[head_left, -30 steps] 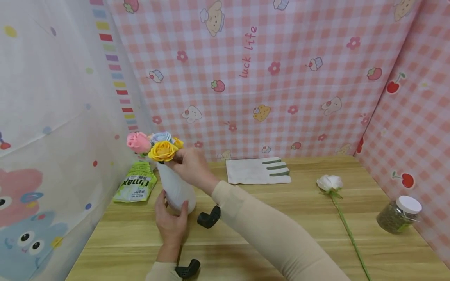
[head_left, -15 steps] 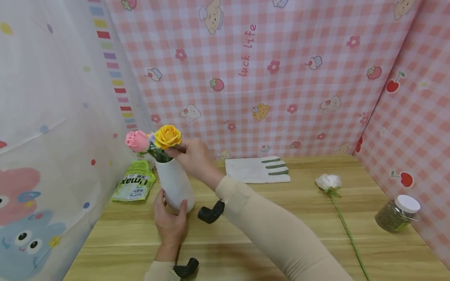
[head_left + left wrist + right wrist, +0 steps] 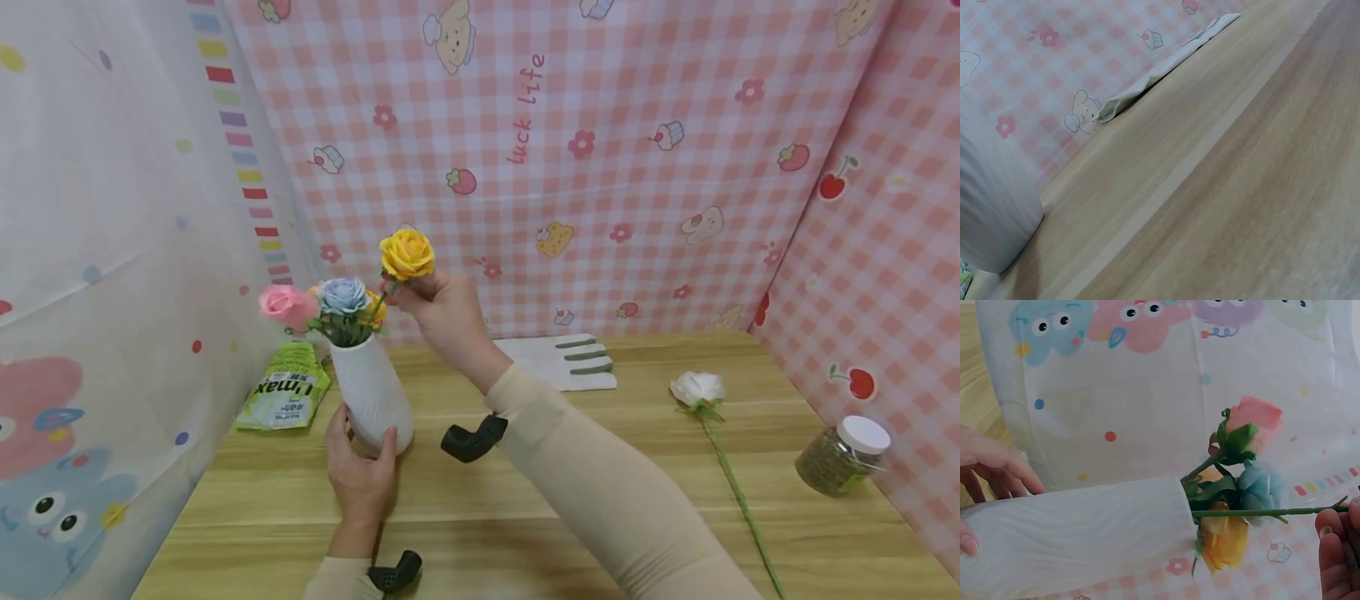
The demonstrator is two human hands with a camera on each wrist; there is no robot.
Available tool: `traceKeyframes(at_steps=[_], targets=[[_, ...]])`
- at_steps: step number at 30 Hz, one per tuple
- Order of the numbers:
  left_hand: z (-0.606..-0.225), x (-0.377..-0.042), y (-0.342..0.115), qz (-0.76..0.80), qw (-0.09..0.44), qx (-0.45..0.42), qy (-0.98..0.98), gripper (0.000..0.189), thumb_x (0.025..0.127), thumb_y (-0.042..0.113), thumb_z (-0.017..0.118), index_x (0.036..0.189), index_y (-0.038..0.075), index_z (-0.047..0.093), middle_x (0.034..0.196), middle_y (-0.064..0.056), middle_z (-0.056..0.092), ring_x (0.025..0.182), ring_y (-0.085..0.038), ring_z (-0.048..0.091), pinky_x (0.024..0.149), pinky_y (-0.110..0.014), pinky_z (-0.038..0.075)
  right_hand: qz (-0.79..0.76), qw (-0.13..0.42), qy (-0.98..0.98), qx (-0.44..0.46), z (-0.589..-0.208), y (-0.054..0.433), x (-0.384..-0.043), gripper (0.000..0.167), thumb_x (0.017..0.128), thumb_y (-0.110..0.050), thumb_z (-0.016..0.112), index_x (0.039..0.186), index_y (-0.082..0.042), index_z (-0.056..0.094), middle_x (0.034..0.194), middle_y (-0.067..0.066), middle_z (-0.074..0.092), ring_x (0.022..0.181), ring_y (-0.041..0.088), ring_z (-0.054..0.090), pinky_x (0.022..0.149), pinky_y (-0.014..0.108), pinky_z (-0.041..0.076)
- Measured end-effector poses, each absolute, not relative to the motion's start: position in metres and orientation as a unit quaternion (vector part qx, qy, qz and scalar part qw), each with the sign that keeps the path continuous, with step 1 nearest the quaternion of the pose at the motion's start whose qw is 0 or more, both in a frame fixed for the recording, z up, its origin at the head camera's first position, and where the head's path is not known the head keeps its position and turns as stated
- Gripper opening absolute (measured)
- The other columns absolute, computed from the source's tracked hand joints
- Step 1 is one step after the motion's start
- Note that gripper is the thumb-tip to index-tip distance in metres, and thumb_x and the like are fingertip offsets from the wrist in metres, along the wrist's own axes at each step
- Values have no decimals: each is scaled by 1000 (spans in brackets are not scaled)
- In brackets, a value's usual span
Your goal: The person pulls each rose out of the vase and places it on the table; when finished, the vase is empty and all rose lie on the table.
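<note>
My left hand [image 3: 360,477] grips the lower part of a white vase [image 3: 371,392], thumb on one side and fingers on the other. The vase leans a little to the left. A pink rose [image 3: 288,306], a pale blue rose [image 3: 343,296] and a yellow-orange one [image 3: 375,309] stand in its mouth. Above and right of them, my right hand [image 3: 452,321] pinches a yellow rose [image 3: 407,253] just under its bloom. In the right wrist view its green stem [image 3: 1254,513] still runs into the vase mouth. The left wrist view shows the vase side [image 3: 994,200].
A white glove [image 3: 570,363] with green-lined fingers lies by the back cloth. To the right are a long-stemmed white rose [image 3: 697,389] and a lidded jar [image 3: 842,458]. Behind the vase, at left, sits a green packet [image 3: 288,390]. Patterned cloths enclose the wooden table [image 3: 540,500].
My right hand has drawn the yellow rose up and to the right, away from the other blooms, uncovering the blue one. My left hand keeps its hold on the vase.
</note>
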State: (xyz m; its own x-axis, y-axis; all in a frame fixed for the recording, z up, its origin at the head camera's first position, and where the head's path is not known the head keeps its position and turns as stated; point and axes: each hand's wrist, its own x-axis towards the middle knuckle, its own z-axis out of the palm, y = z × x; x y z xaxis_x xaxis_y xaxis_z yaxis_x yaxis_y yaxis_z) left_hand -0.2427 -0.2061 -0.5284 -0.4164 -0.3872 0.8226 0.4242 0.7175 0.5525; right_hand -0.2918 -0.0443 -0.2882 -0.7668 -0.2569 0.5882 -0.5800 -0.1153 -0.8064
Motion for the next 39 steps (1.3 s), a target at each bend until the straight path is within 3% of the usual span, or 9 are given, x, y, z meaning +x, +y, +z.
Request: traceKeyframes(at_steps=[2, 6, 11, 16, 22, 29, 39], targets=[[-528, -242, -206, -377, 539, -12, -753, 77, 68, 15, 84, 135, 0, 51, 127, -19, 56, 111, -32, 55, 88, -26, 44, 694, 117, -638, 314, -287, -39, -294, 20, 90, -8, 66, 105, 4, 70, 98, 18, 71, 85, 20, 70, 77, 30, 56], [-528, -242, -206, -377, 531, -8, -759, 76, 68, 15, 84, 135, -1, 50, 127, -19, 56, 112, -32, 55, 83, -42, 48, 717, 130, -617, 299, -281, -27, -293, 20, 89, -6, 66, 105, 6, 70, 96, 18, 71, 83, 25, 70, 74, 37, 57], [-529, -243, -208, -374, 527, -7, -763, 77, 69, 17, 83, 136, 0, 49, 129, -19, 55, 113, -33, 54, 81, -51, 48, 741, 151, -585, 294, -273, -12, -294, 19, 90, -3, 64, 105, 8, 69, 97, 16, 71, 84, 23, 69, 82, 43, 55], [-530, -243, -208, -369, 532, -7, -762, 77, 69, 17, 83, 136, 0, 49, 129, -18, 55, 112, -32, 54, 84, -40, 47, 773, 160, -544, 286, -270, 8, -298, 15, 90, -2, 64, 103, 4, 69, 99, 9, 70, 87, 20, 68, 82, 39, 55], [-529, -243, -207, -373, 543, -19, -752, 77, 68, 15, 83, 136, -1, 50, 128, -20, 56, 111, -33, 55, 89, -20, 41, 824, 194, -477, 235, -269, 55, -298, 16, 88, -4, 67, 102, 3, 66, 93, 12, 70, 78, 20, 68, 75, 31, 56], [-527, -243, -206, -379, 549, -25, -744, 78, 66, 14, 85, 134, -1, 51, 127, -20, 56, 110, -34, 55, 90, -16, 39, 841, 234, -461, 160, -293, 126, -296, 18, 88, -8, 68, 102, 2, 67, 89, 13, 70, 72, 17, 67, 70, 27, 56], [-528, -243, -206, -384, 545, -19, -745, 77, 67, 13, 85, 135, 0, 51, 128, -19, 56, 111, -32, 55, 91, -16, 39, 846, 249, -470, 31, -368, 209, -266, 17, 88, -6, 67, 101, 5, 70, 80, 9, 70, 65, 13, 64, 58, 20, 53]])
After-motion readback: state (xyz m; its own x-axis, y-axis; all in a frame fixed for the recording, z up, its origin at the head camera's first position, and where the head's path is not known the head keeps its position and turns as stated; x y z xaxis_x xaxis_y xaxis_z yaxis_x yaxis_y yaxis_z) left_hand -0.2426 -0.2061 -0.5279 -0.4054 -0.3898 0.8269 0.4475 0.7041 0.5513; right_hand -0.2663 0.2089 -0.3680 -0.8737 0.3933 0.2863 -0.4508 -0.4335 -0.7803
